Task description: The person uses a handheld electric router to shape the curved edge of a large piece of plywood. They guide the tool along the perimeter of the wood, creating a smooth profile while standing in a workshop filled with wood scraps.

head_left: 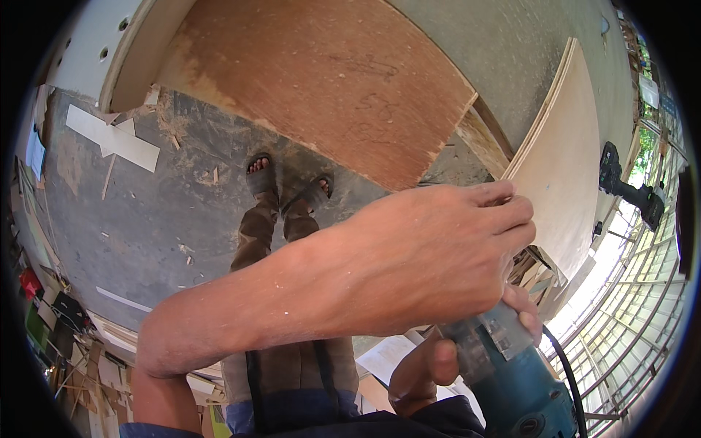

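Observation:
My left hand (467,248) reaches across from the lower left with its fingers curled inward. Its thumb and whatever its fingertips grip are hidden from view. Just below it, my right hand (431,365) is wrapped round a teal trim router (522,390), thumb on the near side and fingertips on the far side. The router's clear plastic base (504,328) points up toward my left wrist, and its black cord (566,365) curves along the right side. Beyond my left fingertips stands a layered, curved-edge plywood piece (558,160); whether they touch it I cannot tell.
A large reddish-brown plywood panel (328,80) spans the top. A cordless drill (631,186) lies at the right, near a metal grille (628,314). White offcuts (113,139) and wood scraps litter the grey floor (175,219) around my sandalled feet (266,175).

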`<action>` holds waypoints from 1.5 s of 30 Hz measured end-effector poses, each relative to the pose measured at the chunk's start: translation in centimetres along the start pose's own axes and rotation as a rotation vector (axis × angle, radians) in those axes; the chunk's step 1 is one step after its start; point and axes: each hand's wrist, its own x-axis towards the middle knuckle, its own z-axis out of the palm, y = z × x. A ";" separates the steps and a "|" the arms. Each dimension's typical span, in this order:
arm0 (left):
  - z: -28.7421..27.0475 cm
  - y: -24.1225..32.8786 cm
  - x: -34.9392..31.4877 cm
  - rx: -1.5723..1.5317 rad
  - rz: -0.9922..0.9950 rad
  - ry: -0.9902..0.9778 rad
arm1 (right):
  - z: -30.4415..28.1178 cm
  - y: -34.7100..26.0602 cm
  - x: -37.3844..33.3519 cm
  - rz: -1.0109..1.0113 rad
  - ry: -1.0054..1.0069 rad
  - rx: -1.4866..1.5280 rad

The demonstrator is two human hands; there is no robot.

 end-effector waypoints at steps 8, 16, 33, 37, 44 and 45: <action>0.1 -0.2 0.5 0.007 0.015 0.013 | 0.6 -0.6 0.3 0.059 0.065 0.043; -0.1 -0.3 0.8 -0.036 0.000 0.015 | -1.5 0.1 -0.9 0.149 0.005 0.018; -8.0 2.6 1.8 -0.094 -0.005 -0.274 | -1.0 -3.0 -0.7 -0.143 0.464 0.233; -8.3 4.4 1.0 -0.112 -0.020 -0.233 | -6.2 -5.4 -6.4 -0.089 0.598 0.204; -0.6 7.3 4.4 0.255 -0.260 -0.140 | -14.6 -3.4 -17.4 0.126 0.940 0.229; 0.1 7.0 4.4 0.287 -0.239 -0.115 | -15.0 -3.9 -18.7 0.150 0.997 0.229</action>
